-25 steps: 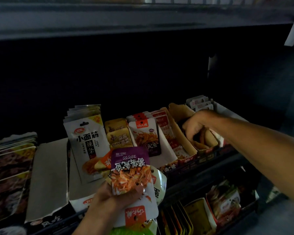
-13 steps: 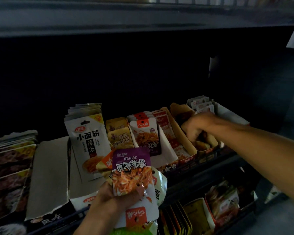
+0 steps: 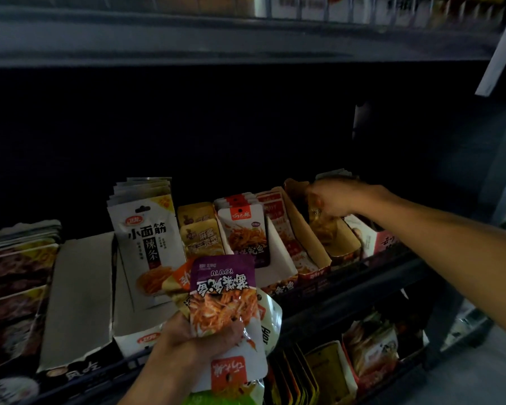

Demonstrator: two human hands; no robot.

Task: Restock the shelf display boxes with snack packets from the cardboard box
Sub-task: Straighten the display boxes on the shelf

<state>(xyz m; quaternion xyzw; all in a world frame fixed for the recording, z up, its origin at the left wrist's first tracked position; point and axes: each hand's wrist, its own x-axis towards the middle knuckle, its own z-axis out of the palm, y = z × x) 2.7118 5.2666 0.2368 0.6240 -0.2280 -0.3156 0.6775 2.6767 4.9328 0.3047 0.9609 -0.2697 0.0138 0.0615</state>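
Observation:
My left hand [image 3: 199, 340] grips a fanned bundle of snack packets [image 3: 222, 299] at the bottom centre; a purple-topped one with orange strips lies in front. My right hand [image 3: 336, 200] reaches over the back of a brown display box [image 3: 343, 247] on the shelf's right. It pinches a blurred orange snack packet [image 3: 319, 220] that hangs down into that box. To its left stand a white display box [image 3: 278, 252] with red-topped packets [image 3: 243, 226], yellow packets [image 3: 199, 232] and tall white packets [image 3: 146, 235]. The cardboard box is out of view.
A grey display box [image 3: 79, 287] sits left of the white packets, with dark packets [image 3: 12, 276] beyond it. A red and white box [image 3: 374, 241] stands right of the brown one. The lower shelf [image 3: 371, 346] holds more packets. A shelf board [image 3: 216, 51] runs overhead.
My right hand has risen out of the brown box and moved toward its back, with an orange packet now hanging from it. My left hand holds the bundle in the same spot.

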